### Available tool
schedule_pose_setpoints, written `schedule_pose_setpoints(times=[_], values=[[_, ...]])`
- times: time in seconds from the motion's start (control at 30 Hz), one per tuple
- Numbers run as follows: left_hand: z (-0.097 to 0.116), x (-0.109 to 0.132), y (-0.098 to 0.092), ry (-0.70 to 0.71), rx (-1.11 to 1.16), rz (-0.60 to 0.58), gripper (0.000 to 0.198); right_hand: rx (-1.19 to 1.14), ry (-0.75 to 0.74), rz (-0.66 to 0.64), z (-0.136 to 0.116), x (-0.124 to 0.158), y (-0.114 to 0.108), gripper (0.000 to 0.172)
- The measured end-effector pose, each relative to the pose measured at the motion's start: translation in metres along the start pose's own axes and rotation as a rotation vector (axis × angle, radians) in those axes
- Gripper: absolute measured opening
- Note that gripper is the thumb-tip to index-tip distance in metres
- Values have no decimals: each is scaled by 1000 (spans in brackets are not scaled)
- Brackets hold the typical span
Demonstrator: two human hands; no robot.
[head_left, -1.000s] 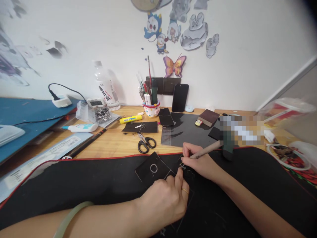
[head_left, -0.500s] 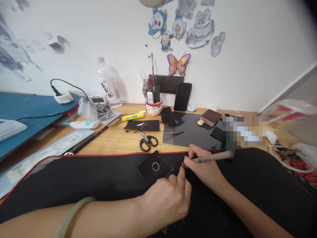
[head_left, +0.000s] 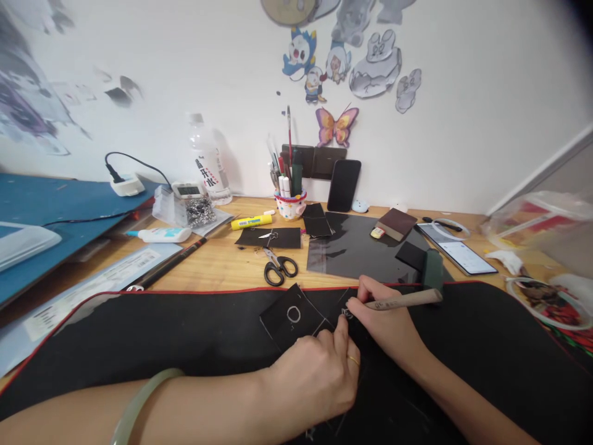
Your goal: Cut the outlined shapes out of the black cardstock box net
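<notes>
A light-barrelled pen (head_left: 405,301) is pinched in my right hand (head_left: 389,324), its tip end at a small white scribble on black paper (head_left: 340,306). Curled with its index finger pressed down beside that scribble, my left hand (head_left: 319,374) holds the paper against the black mat. Left of the pen, another section of black paper (head_left: 278,318) shows a white drawn circle and thin white lines. How the paper runs on under my left hand is hidden.
Beyond the black mat (head_left: 185,334) lie scissors (head_left: 277,270), a yellow glue stick (head_left: 251,222), a dark sheet (head_left: 365,244) and a phone (head_left: 458,249). A pen cup (head_left: 291,207) and a water bottle (head_left: 209,167) stand near the wall.
The view has shifted slightly, so things sit a little lower and further right. Both hands stay at the same spot on the paper, the pen still in my right hand.
</notes>
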State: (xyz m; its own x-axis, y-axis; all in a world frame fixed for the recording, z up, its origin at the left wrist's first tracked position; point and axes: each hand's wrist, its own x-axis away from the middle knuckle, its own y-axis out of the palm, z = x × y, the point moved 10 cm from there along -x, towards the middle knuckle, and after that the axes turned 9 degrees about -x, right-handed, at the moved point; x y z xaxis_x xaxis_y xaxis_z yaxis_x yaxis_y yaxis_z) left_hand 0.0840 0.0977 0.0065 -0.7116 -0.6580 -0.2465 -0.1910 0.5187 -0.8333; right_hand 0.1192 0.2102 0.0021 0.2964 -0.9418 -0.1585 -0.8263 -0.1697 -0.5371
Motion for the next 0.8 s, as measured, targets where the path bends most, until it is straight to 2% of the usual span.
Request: schedule_pose_setpoints(times=[0.37, 0.5, 0.67, 0.73, 0.8], values=[[-3, 1, -5, -7, 35, 25, 31, 8, 95, 54, 4, 1, 0, 23], [-7, 0, -15, -18, 9, 123, 29, 55, 88, 2, 11, 1, 4, 23], [-11, 0, -21, -50, -108, 238, 21, 97, 84, 13, 23, -2, 3, 24], [-9, 1, -19, -34, -94, 223, 23, 98, 86, 31, 21, -2, 2, 24], [-6, 2, -14, -6, -53, 155, 28, 76, 95, 36, 17, 0, 1, 22]])
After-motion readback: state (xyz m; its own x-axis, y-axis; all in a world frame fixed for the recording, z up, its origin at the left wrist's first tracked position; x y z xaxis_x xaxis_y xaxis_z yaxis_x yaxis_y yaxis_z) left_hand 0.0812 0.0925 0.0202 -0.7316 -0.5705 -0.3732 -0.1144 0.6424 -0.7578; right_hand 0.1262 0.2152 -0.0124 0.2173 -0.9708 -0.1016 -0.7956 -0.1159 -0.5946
